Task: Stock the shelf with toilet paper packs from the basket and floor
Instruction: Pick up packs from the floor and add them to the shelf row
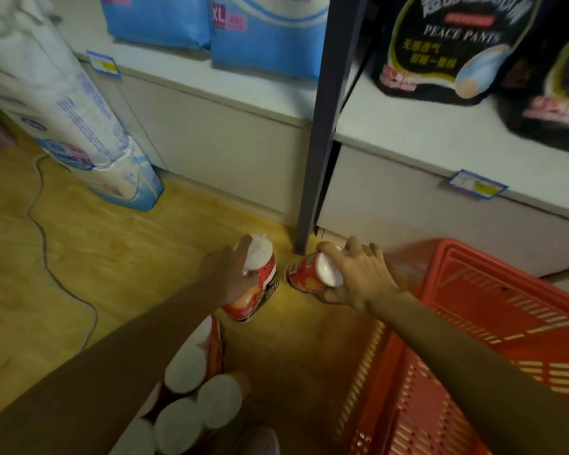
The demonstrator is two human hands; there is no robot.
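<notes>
Two red-wrapped toilet paper rolls stand on the wooden floor by the shelf post. My left hand (225,274) grips the top of the left roll (260,287), which stands upright. My right hand (358,277) grips the white end of the right roll (304,274), which is tilted on its side. A bundle of more red-wrapped rolls (194,389) lies on the floor between my arms, white ends up. The red plastic basket (493,323) sits at the right under my right forearm; its inside looks bare.
A white low shelf (424,142) holds blue packs (270,34) and black "Peace Pants" packs (447,44). A dark metal post (326,126) divides it. A tall white-blue pack (79,126) leans at the left. A grey cable (43,244) runs along the floor.
</notes>
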